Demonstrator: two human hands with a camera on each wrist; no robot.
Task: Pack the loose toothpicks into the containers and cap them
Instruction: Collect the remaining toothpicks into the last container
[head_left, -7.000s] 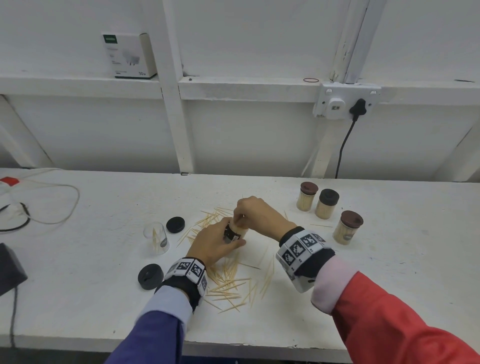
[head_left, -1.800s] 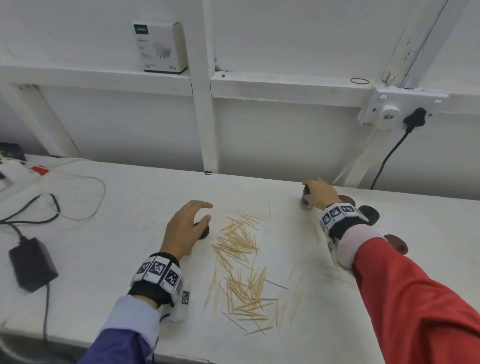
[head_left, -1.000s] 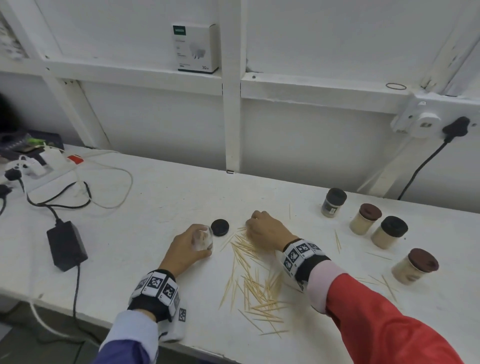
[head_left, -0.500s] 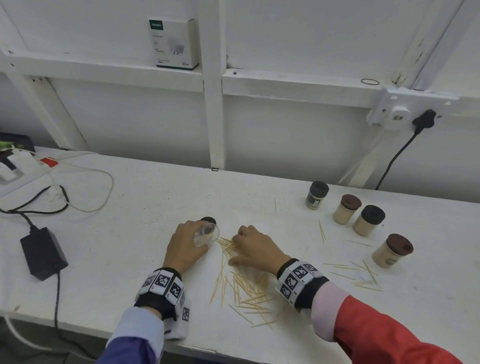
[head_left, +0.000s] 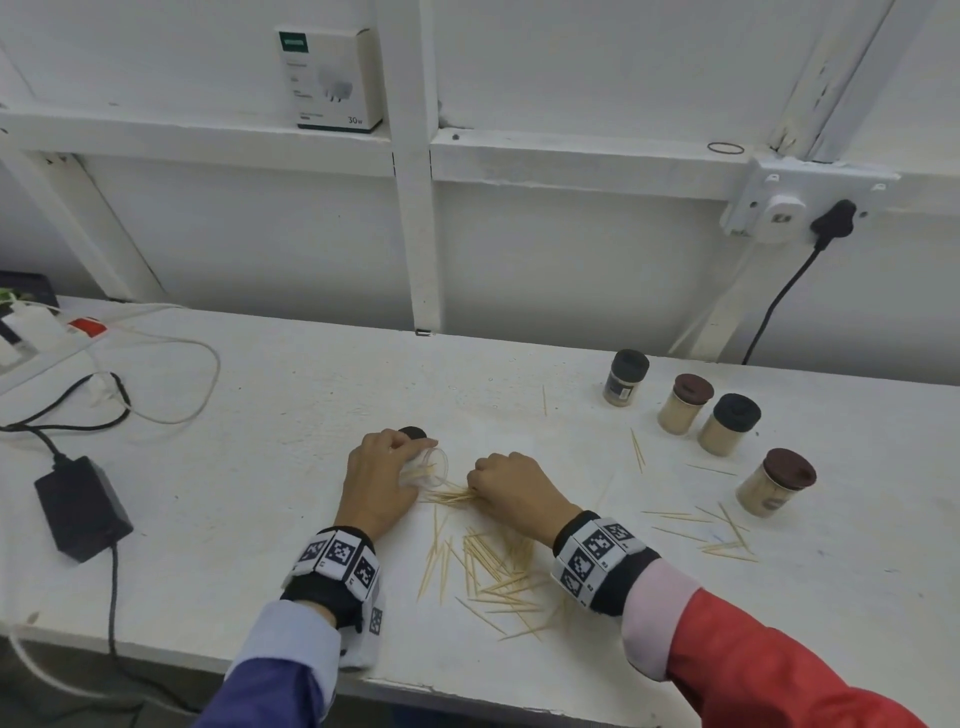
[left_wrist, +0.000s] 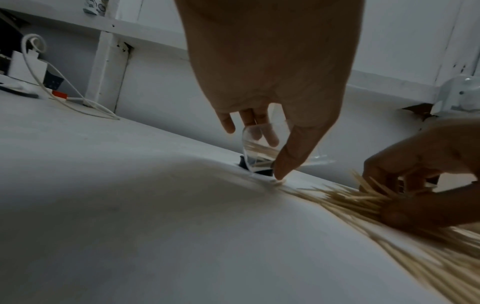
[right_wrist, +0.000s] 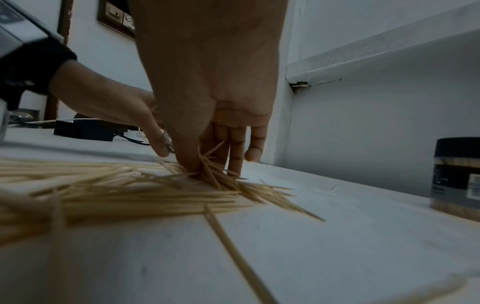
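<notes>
The left hand (head_left: 382, 480) grips a clear container (head_left: 430, 466), tilted with its open mouth toward 3 o'clock and its lower edge on or just above the tabletop (head_left: 270, 415); a few toothpicks already lie inside. A black cap (head_left: 413, 432) sits just beyond it at 12 o'clock, partly hidden by the fingers. The right hand (head_left: 511, 488) is curled down on the near end of the loose toothpicks (head_left: 488, 566), thumb and fingers pinching a small bunch against the tabletop just beside the container's mouth (the right wrist view shows sticks fanning up between the fingertips (right_wrist: 235, 170)).

The main heap spreads toward 6 o'clock from the hands; a thinner scatter lies at 3 o'clock near four capped containers (head_left: 727, 423), which stand well apart from the work.

Handling assessment: the toothpicks look very light, stiff, thin and prone to roll and splay, so they are best taken as an aligned bundle, pinched around mid-length, and slid in lengthwise. Crossed sticks would likely jam at the rim. The container appears light, smooth-walled and easily knocked over; a grip round its body near the base seems sound. The cap is best held by its rim.
</notes>
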